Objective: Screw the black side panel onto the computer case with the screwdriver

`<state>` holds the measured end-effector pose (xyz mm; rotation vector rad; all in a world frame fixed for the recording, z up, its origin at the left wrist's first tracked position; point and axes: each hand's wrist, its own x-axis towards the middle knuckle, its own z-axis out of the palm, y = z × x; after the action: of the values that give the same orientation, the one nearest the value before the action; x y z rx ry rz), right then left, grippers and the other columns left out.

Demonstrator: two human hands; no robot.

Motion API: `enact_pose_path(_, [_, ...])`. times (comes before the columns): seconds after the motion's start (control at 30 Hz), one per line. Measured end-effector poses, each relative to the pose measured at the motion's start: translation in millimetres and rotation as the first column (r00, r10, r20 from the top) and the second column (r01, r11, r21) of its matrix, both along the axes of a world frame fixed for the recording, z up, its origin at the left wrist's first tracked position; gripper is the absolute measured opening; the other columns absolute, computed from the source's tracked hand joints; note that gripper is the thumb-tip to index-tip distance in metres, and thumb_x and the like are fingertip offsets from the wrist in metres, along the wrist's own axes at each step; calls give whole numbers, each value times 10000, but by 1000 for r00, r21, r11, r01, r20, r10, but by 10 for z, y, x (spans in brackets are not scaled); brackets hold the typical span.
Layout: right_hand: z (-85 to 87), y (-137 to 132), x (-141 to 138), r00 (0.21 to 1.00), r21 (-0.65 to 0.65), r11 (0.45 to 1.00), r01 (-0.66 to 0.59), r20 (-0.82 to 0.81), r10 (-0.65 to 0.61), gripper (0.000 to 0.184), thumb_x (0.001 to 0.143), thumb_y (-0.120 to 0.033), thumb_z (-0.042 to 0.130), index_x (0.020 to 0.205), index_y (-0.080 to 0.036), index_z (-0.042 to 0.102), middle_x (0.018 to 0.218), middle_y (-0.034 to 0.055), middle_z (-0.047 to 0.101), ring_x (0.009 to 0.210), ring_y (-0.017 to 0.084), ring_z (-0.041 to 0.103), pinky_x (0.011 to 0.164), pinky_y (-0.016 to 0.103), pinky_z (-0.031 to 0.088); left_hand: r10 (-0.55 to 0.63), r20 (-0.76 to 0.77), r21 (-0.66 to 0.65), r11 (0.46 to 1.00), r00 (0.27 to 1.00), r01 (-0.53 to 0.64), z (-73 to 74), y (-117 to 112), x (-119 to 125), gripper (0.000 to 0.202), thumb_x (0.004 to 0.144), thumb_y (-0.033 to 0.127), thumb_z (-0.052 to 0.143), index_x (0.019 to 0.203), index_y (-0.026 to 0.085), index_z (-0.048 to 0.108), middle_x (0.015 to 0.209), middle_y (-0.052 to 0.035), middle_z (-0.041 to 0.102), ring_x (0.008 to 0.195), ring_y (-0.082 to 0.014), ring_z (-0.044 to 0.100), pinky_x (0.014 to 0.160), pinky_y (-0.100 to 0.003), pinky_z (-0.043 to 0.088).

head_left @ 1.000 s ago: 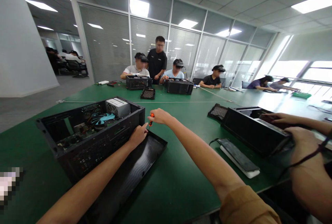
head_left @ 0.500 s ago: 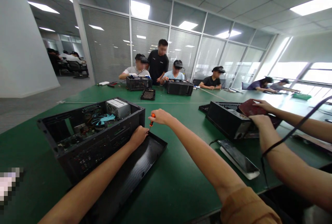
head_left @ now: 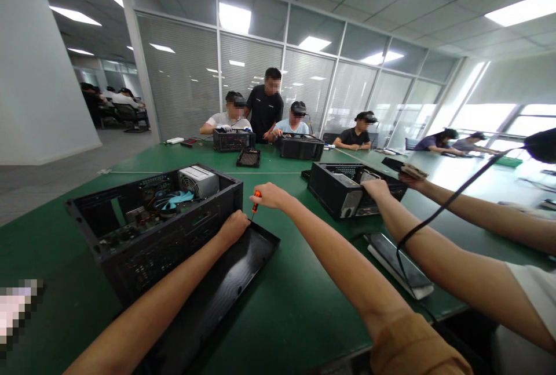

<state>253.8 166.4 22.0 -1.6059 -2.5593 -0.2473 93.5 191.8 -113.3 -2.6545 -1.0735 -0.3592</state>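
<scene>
An open black computer case (head_left: 152, 221) lies on the green table (head_left: 304, 294), showing a blue fan and a grey power supply inside. My left hand (head_left: 234, 227) rests closed against the case's near right corner. My right hand (head_left: 267, 194) grips a small orange-handled screwdriver (head_left: 256, 199), its tip pointing down at that corner by my left fingers. The case's black side panel (head_left: 226, 282) lies flat on the table under my arms.
A neighbour's arms on the right hold a second black case (head_left: 347, 189), with a cable trailing over them. A phone on a white block (head_left: 397, 265) lies near the table edge. Several people work on other cases at the far end.
My hands and the screwdriver have barely moved. The neighbour on the right has pushed their black case away, further up the table and leftward, uncovering the phone.
</scene>
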Motion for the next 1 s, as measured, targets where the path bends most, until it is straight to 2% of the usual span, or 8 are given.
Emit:
enact_pose_path(0.33, [52,-23,46,999,13,1000,0,-42,0,362,883,-457,406,958,-180,626,937,79,662,854,168,597,693,213,368,29,65,47,998,997,-32,-69,72,-7,137,832,266,543,805,150,612,830,-73,561,826,-198,486,760,-307,360])
enact_pose_path(0.57, [21,-22,-4,999,9,1000,-17,-49,18,346,881,-444,415,967,-181,623,936,78,662,858,174,600,676,214,369,46,111,37,998,993,-50,-43,39,-22,118,793,274,594,803,162,629,845,-72,551,844,-204,481,747,-301,371])
enact_pose_path(0.8, [39,-31,5,999,-7,1000,-15,-37,14,349,885,-443,408,971,-176,615,941,84,659,876,173,601,722,214,370,70,164,26,997,984,-75,-29,-13,-21,122,803,261,570,811,168,650,867,-79,547,864,-209,476,756,-314,389])
enact_pose_path(1.0, [90,-161,-68,998,17,998,56,6,-56,411,890,-493,382,962,-151,598,955,124,650,913,209,600,742,243,391,112,197,12,993,974,-116,26,-124,-9,142,820,241,533,843,145,635,903,-107,564,895,-237,486,773,-350,395])
